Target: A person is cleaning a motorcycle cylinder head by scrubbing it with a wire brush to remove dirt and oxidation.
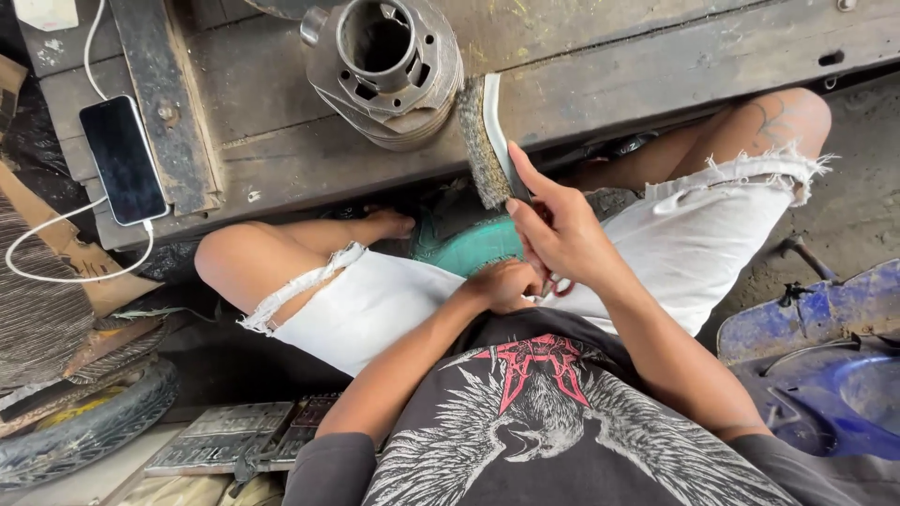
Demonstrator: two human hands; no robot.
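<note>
- The right hand [562, 234] is seen at the centre of the frame, closed around the handle of a wire brush [485, 141], with the forefinger stretched along the handle's pale back edge.
- The wire brush is held upright, its bristles turned to the left and touching the finned side of a metal engine cylinder [386, 70].
- The engine cylinder is stood on the wooden desk [656, 66] at the top centre of the frame, open bore facing up.
- The left hand [503, 284] is curled into a loose fist low in the lap, just below the right hand; whether anything is held in it cannot be told.
- A phone [123, 159] is laid on the desk at the upper left, a white cable [56, 272] plugged into its lower end.
- A blue metal part [816, 356] is seen at the lower right, and a tyre [89, 426] at the lower left.
</note>
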